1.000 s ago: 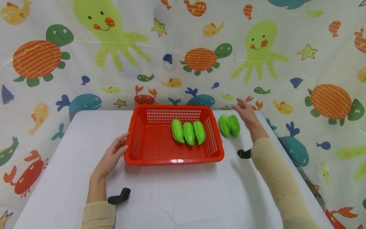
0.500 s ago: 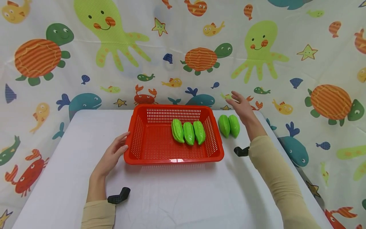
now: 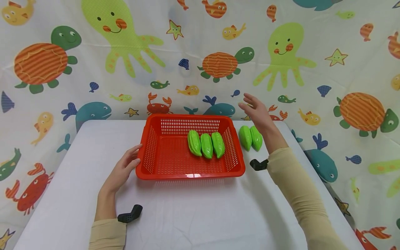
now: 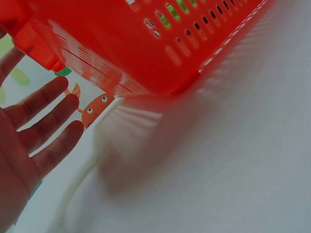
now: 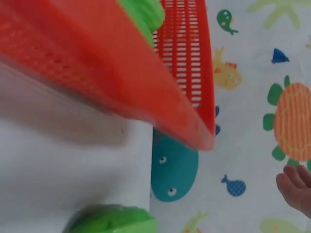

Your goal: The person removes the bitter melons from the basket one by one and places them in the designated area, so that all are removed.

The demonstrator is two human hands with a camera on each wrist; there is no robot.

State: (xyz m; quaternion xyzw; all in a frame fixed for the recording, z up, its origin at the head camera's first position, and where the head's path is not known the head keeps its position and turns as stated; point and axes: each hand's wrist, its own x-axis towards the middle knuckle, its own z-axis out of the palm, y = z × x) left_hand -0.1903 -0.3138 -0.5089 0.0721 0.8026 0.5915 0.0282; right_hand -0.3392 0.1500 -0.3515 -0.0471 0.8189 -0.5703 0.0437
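A red plastic basket (image 3: 187,175) with slotted walls stands on the white table. Three glossy green, ridged, pointed fruits (image 3: 206,146) lie side by side in its right half. Two more green fruits (image 3: 245,138) lie on the table just right of the basket. My left hand (image 3: 120,170) is at the basket's left rim, its fingertips right at the edge; in the left wrist view the fingers (image 4: 53,111) are spread and fairly straight below the rim. My right hand (image 3: 257,113) is raised over the back right, beyond the loose fruits, holding nothing, fingers loosely extended.
A white curtain (image 3: 193,45) printed with sea animals hangs right behind the table's back edge and down the right side. Bare white table (image 3: 193,215) lies in front of the basket. Black devices (image 3: 259,164) sit at both wrists.
My right hand has moved left and upward, away from the two loose fruits. The left hand, the basket and all the fruits stay where they were.
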